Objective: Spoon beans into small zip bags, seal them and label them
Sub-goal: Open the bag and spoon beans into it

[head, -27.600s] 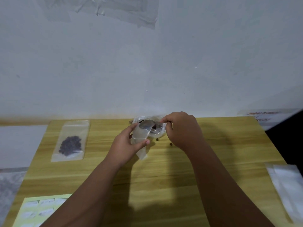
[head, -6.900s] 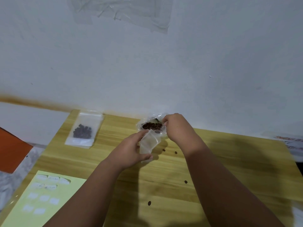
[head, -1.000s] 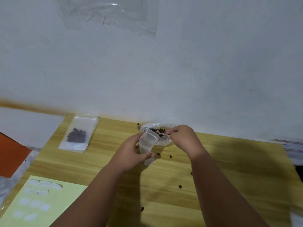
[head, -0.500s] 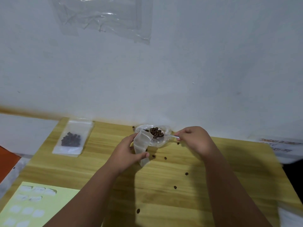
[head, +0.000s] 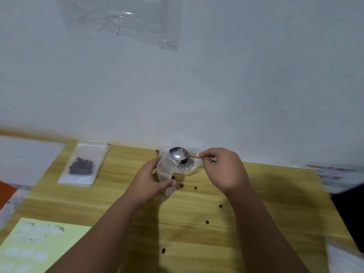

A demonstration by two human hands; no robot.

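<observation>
Wooden worktop [head: 275, 203], white wall [head: 236, 85], stray beans [head: 207, 222]; left fingers [head: 169, 183] clamp the zip bag [head: 166, 168], right fingers [head: 206, 154] pinch the spoon [head: 178, 153].

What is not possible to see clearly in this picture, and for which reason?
Head view:
- Contents of the small zip bag: covered by the left hand and cloudy plastic.
- Spoon handle: partly inside the right hand.
- Red print on the paper: blurred.
- Label sheet: cut by the edge.

The label sheet [head: 59, 243] runs off the bottom-left edge, and the red writing [head: 328, 168] at right blurs beyond reading.
</observation>
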